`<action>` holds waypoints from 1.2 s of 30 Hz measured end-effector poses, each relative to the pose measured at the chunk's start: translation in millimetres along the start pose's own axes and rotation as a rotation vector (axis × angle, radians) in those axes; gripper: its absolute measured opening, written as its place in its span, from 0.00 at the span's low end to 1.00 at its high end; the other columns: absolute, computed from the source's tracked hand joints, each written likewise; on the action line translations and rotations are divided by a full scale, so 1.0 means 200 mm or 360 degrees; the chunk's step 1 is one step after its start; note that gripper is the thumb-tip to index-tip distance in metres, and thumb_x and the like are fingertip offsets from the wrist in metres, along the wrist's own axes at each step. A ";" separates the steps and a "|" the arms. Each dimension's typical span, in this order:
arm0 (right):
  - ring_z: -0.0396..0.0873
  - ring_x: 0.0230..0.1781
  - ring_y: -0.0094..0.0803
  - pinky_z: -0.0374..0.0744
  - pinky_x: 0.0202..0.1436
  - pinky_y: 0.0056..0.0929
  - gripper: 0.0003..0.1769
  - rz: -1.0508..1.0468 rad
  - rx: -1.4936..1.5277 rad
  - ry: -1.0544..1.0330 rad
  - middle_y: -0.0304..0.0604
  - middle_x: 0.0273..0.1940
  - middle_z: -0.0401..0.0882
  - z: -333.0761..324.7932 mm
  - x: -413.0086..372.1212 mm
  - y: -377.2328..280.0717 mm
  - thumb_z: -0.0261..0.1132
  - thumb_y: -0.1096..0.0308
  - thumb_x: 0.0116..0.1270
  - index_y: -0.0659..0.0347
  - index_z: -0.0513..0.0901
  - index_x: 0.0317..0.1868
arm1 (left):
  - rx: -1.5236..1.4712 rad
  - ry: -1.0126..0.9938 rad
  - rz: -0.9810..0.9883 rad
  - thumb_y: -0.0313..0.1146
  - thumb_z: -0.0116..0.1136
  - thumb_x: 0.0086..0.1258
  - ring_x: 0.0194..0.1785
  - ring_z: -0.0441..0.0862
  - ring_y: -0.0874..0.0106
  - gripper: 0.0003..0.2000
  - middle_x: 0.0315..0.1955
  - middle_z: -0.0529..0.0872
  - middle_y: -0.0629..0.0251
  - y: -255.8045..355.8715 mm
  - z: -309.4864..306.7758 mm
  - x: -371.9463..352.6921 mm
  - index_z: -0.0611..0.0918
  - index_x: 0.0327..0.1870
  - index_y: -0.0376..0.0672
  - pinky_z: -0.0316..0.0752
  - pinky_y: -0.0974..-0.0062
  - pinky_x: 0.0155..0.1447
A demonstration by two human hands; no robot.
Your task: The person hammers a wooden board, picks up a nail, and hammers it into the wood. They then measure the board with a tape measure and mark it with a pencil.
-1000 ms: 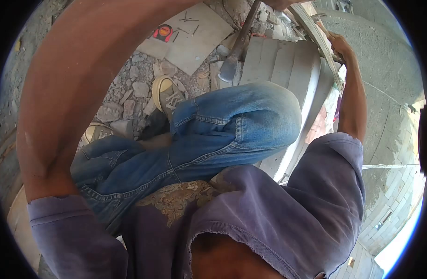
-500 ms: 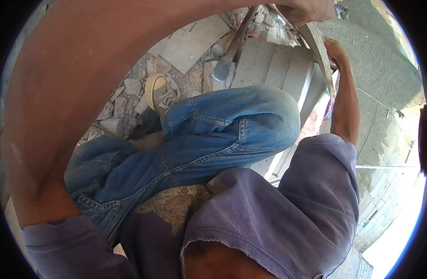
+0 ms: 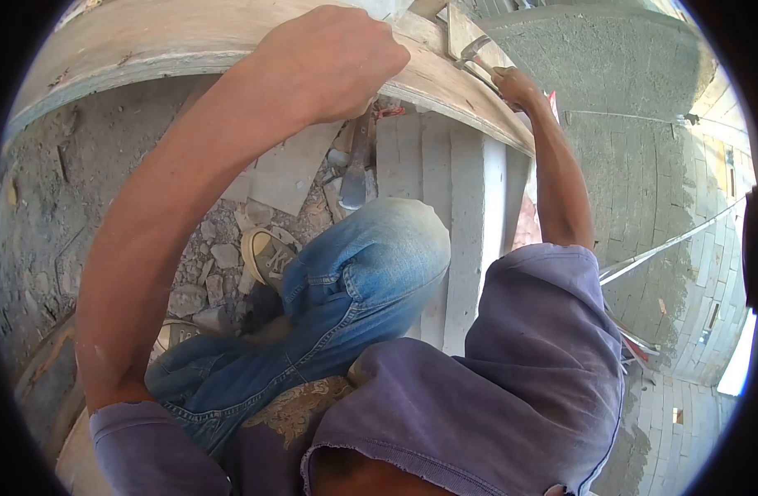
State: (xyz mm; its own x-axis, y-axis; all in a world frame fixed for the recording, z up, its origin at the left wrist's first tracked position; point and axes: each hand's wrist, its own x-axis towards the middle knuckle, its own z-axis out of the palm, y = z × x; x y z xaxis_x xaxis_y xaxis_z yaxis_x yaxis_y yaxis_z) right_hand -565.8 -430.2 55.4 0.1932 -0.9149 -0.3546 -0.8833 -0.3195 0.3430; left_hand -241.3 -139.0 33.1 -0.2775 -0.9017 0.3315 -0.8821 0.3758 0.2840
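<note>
A long, curved-looking wooden board (image 3: 189, 41) spans the top of the view. My left hand (image 3: 337, 62) is closed at its near edge, gripping it, with the fingertips mostly hidden. Farther right, my right hand (image 3: 515, 87) is wrapped round the handle of a hammer-like tool (image 3: 474, 51), whose metal head lies over the board beside a small wood piece (image 3: 465, 33). Below the board, a flat metal blade with a long handle (image 3: 356, 178) rests on the rubble.
Concrete steps (image 3: 432, 157) rise beside my bent knee (image 3: 395, 240). Broken stones (image 3: 218, 256) and a pale slab (image 3: 292, 169) lie round my shoes (image 3: 267, 256). At the right stands a grey plastered surface (image 3: 610, 62), with a pale strip (image 3: 676, 244) crossing the brickwork.
The view has shifted, and the board now shows broadly across the top instead of edge-on. Both hands appear farther left in view, and the tool in my right hand has come into sight.
</note>
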 end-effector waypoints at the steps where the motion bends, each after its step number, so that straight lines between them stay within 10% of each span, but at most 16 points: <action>1: 0.82 0.42 0.52 0.76 0.48 0.48 0.17 0.0000 0.0004 -0.0003 0.58 0.41 0.83 0.00 0.04 0.03 0.50 0.59 0.71 0.59 0.80 0.49 | 0.0045 0.0017 0.0009 0.20 0.59 0.55 0.40 0.86 0.55 0.13 0.34 0.86 0.51 0.00 -0.01 0.00 0.82 0.43 0.36 0.81 0.62 0.45; 5: 0.83 0.32 0.46 0.79 0.36 0.42 0.18 -0.0195 -0.0147 0.0224 0.52 0.39 0.84 0.01 0.13 0.07 0.50 0.63 0.68 0.64 0.82 0.47 | 0.0067 0.0110 0.0020 0.22 0.58 0.58 0.40 0.86 0.59 0.03 0.30 0.86 0.54 0.01 -0.01 -0.02 0.83 0.31 0.39 0.80 0.64 0.44; 7: 0.83 0.35 0.47 0.79 0.40 0.45 0.18 -0.0065 -0.0116 0.0066 0.53 0.39 0.84 0.00 0.16 0.08 0.50 0.62 0.69 0.57 0.81 0.52 | -0.0040 -0.0241 -0.0124 0.21 0.60 0.51 0.42 0.85 0.55 0.18 0.37 0.86 0.52 0.01 -0.06 -0.03 0.81 0.47 0.37 0.81 0.61 0.46; 16: 0.84 0.32 0.46 0.79 0.37 0.45 0.15 -0.0128 0.0178 -0.0036 0.54 0.29 0.82 0.02 0.46 -0.09 0.52 0.62 0.70 0.57 0.81 0.48 | -0.0030 -0.0299 -0.0179 0.27 0.60 0.55 0.47 0.84 0.55 0.16 0.40 0.85 0.51 -0.03 -0.11 -0.03 0.80 0.47 0.38 0.78 0.61 0.52; 27: 0.83 0.45 0.53 0.80 0.46 0.47 0.18 0.0034 0.0732 0.0669 0.59 0.45 0.84 0.25 1.21 -0.48 0.53 0.67 0.66 0.62 0.83 0.52 | 0.0006 -0.0529 -0.0232 0.36 0.72 0.48 0.65 0.74 0.51 0.34 0.61 0.76 0.48 -0.02 -0.15 0.02 0.74 0.60 0.41 0.71 0.60 0.67; 31: 0.77 0.61 0.45 0.76 0.59 0.42 0.20 0.0036 0.0310 -0.0080 0.56 0.57 0.79 0.14 1.27 -0.51 0.52 0.62 0.72 0.67 0.82 0.52 | -0.0036 -0.0558 -0.0273 0.37 0.73 0.48 0.66 0.74 0.51 0.35 0.60 0.77 0.49 -0.03 -0.14 0.02 0.73 0.61 0.41 0.71 0.60 0.67; 33: 0.86 0.38 0.50 0.82 0.42 0.43 0.13 0.0167 0.0738 -0.0013 0.60 0.37 0.85 0.02 1.13 -0.49 0.57 0.69 0.61 0.66 0.87 0.32 | -0.0003 -0.0570 -0.0239 0.37 0.74 0.46 0.66 0.74 0.52 0.36 0.60 0.77 0.49 -0.03 -0.14 0.02 0.73 0.61 0.41 0.71 0.59 0.67; 36: 0.86 0.39 0.51 0.81 0.42 0.44 0.14 -0.0009 0.0714 0.0761 0.60 0.38 0.85 0.17 1.11 -0.48 0.57 0.67 0.63 0.67 0.87 0.33 | -0.0082 -0.0542 -0.0347 0.30 0.74 0.39 0.66 0.74 0.56 0.40 0.62 0.77 0.55 -0.01 -0.15 0.02 0.74 0.63 0.47 0.70 0.60 0.69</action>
State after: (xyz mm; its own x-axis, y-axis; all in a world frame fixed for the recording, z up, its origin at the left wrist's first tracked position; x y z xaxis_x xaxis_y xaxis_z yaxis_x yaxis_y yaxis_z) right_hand -452.4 -595.1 -85.1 0.2756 -0.9554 0.1061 -0.9542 -0.2853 -0.0904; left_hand -229.5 -137.8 61.0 -0.2038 -0.9774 -0.0562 -0.9163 0.1702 0.3626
